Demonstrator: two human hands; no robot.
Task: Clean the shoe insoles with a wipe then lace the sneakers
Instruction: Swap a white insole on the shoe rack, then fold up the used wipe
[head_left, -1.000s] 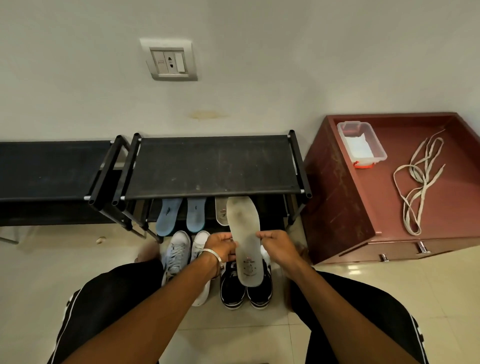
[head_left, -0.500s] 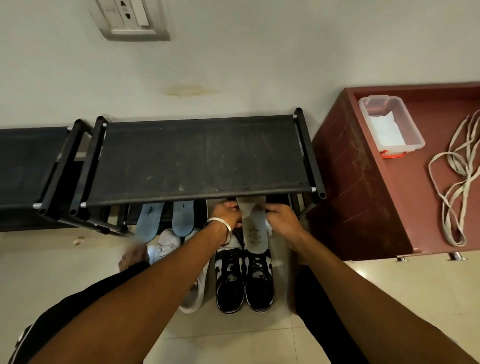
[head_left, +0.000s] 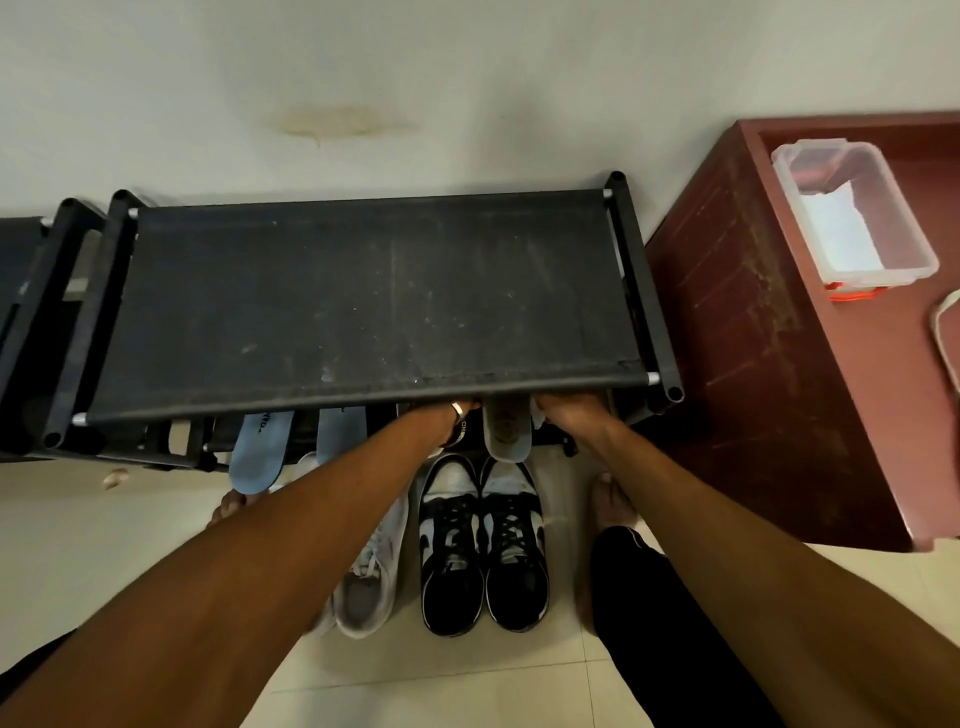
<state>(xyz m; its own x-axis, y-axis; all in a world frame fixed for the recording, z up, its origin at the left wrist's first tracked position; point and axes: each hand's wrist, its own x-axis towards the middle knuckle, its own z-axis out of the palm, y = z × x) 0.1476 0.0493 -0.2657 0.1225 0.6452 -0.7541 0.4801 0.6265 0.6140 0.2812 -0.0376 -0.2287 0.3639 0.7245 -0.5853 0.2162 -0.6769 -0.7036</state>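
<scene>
Hands (head_left: 511, 413) on smooth grey insole (head_left: 508, 434)

We note a grey insole (head_left: 506, 434) standing under the rack's top shelf, heel end showing; two blue insoles (head_left: 260, 449) lean beside it; black-and-white sneakers (head_left: 483, 545) sit laced on the floor; white sneakers (head_left: 371, 577) beside them.
</scene>
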